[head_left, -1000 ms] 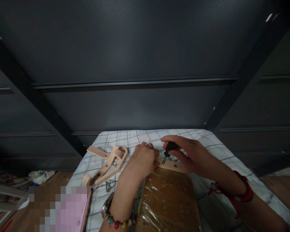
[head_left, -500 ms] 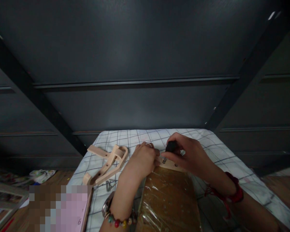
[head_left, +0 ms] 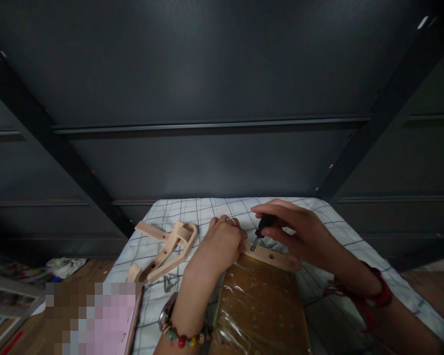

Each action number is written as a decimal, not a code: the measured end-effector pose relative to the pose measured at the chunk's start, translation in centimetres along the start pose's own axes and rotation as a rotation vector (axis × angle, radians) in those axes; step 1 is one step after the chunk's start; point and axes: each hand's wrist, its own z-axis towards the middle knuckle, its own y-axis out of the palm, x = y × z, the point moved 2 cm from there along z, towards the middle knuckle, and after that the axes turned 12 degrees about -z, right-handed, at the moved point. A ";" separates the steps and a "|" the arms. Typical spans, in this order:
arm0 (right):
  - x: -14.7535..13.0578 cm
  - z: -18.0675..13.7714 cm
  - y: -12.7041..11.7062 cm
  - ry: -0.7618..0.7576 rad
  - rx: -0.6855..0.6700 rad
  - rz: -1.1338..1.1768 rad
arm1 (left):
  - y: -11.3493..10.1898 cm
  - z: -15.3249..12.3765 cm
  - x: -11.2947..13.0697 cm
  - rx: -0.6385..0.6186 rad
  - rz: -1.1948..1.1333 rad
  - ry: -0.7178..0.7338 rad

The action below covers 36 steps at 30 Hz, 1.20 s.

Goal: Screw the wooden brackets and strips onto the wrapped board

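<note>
My right hand (head_left: 294,227) grips the black handle of a short screwdriver (head_left: 265,223). Its metal tip slants down to a hole near the left part of a pale wooden strip (head_left: 281,260), which has another hole farther right. The strip lies across the far end of a brown box wrapped in clear plastic (head_left: 261,305). Closed around the strip's left end is my left hand (head_left: 225,244), whose fingers hide that end. Left of it, several pale wooden pieces (head_left: 173,245) lie in a loose pile, with small metal parts (head_left: 168,283) just below them.
A white checked cloth (head_left: 203,209) covers the surface under everything. Behind it rises a dark grey panelled wall (head_left: 214,162). A pink sheet (head_left: 113,315), partly pixelated, is at the lower left, beside the wooden floor and a pale shelf frame (head_left: 11,291).
My right hand has shifted slightly right and loosened, its index finger lifting off the screwdriver handle. The screwdriver leans more to the right, and more of the wooden strip shows.
</note>
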 end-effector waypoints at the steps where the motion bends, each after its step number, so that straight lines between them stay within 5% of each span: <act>1: 0.0 -0.1 -0.3 -0.040 -0.038 0.008 | 0.0 0.0 -0.1 0.000 -0.005 0.003; 5: 0.3 -0.4 -0.7 -0.052 -0.086 0.010 | 0.1 0.0 -0.2 0.005 -0.012 0.002; 36: 0.0 -0.2 1.4 0.240 0.151 0.054 | 0.0 0.1 0.1 -0.003 -0.037 -0.020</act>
